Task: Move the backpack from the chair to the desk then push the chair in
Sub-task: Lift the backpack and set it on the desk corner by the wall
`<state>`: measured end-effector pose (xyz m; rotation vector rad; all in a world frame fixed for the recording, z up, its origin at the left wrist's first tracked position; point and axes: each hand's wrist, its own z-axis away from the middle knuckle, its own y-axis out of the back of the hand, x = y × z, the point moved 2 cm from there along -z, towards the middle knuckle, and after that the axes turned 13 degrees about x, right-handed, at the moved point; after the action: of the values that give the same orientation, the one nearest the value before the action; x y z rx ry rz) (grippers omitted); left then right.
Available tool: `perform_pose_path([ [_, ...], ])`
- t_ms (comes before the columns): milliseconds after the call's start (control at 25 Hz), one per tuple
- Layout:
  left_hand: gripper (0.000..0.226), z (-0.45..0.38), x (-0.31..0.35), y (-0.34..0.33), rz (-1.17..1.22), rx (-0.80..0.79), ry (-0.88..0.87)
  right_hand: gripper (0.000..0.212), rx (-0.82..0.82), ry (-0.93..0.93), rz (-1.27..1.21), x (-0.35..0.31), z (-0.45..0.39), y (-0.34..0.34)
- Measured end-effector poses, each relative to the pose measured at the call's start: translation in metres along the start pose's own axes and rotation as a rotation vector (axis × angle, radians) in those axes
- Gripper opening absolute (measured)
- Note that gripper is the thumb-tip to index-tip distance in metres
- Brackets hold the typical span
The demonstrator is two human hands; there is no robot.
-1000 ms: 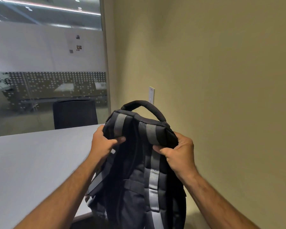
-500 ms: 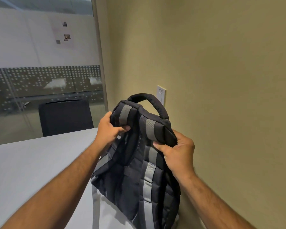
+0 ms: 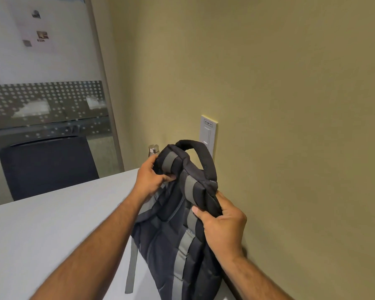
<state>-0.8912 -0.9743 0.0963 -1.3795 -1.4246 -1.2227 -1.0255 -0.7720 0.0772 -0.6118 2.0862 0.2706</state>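
The backpack (image 3: 178, 224) stood over the right edge of the counter (image 3: 41, 234), close against the wall (image 3: 290, 126), its lower end out of view so I could not tell whether it already rested on the surface. The left hand (image 3: 148, 180) was clamped on the top left shoulder of the bag, fingers wrapped round the padded strap; the right hand (image 3: 222, 228) was closed on the top right corner, thumb pressed across the front.

Its long axis ran near upright, tilted a little — the carry handle (image 3: 195, 148) pointed up and away toward the wall, the strap side faced the person, and the base came down toward the near right corner of the counter.

The risks, as I judged them: a metal bottle (image 3: 153, 149) stood just behind the bag's top at the far right of the counter, and leaning the bag back could knock it over. A loose grey strap (image 3: 131, 265) hung down over the counter and might snag the edge. Set too near the right edge, the soft bag could slump off — the chair the bag came from was not in view, though a dark chair (image 3: 48, 165) stood at the counter's far side.
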Motion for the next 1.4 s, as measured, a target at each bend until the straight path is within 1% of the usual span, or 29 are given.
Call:
perform_pose_path([
  [160,0.067,-0.004,-0.015,-0.014,-0.015,-0.026,0.011,0.079,0.043,0.001,0.057,0.015,0.002,-0.003],
  [200,0.066,-0.005,-0.017,-0.016,-0.027,-0.035,0.011,0.076,0.037,-0.008,0.065,0.018,0.002,-0.003],
  [320,0.064,-0.003,-0.023,-0.018,-0.091,-0.068,0.015,0.055,0.006,-0.047,0.103,0.027,0.004,-0.002],
  [480,0.073,0.005,-0.021,-0.02,-0.191,-0.077,0.007,0.049,0.006,-0.092,0.136,0.03,0.002,0.001],
  [600,0.079,0.01,-0.013,-0.019,-0.248,-0.112,-0.015,0.046,-0.006,-0.105,0.175,0.027,-0.003,0.005],
  [680,0.081,0.016,-0.008,-0.016,-0.273,-0.122,-0.032,0.051,-0.023,-0.123,0.225,0.024,-0.004,0.008],
  [720,0.081,0.02,-0.007,-0.014,-0.284,-0.119,-0.043,0.06,-0.043,-0.141,0.257,0.024,-0.004,0.009],
  [840,0.08,0.038,-0.002,-0.011,-0.376,-0.094,-0.122,0.096,-0.139,-0.163,0.356,0.022,-0.004,0.012],
  [920,0.081,0.052,0.001,-0.007,-0.468,-0.067,-0.195,0.107,-0.197,-0.12,0.383,0.02,-0.004,0.016],
  [1000,0.079,0.07,0.006,-0.002,-0.576,-0.033,-0.274,0.111,-0.259,-0.089,0.424,0.021,-0.001,0.025],
  [1080,0.075,0.092,0.009,0.003,-0.739,-0.022,-0.353,0.115,-0.347,-0.045,0.521,0.024,0.004,0.037],
  [1160,0.074,0.122,0.011,0.005,-0.895,-0.031,-0.414,0.117,-0.429,0.059,0.624,0.024,0.012,0.052],
  [1240,0.076,0.155,0.014,0.008,-0.98,-0.045,-0.429,0.115,-0.479,0.192,0.705,0.02,0.021,0.069],
  [1320,0.081,0.191,0.015,0.011,-1.014,-0.048,-0.42,0.115,-0.527,0.314,0.78,0.014,0.032,0.09],
  [1400,0.087,0.232,0.016,0.013,-1.043,-0.044,-0.403,0.117,-0.576,0.389,0.806,0.006,0.046,0.114],
])
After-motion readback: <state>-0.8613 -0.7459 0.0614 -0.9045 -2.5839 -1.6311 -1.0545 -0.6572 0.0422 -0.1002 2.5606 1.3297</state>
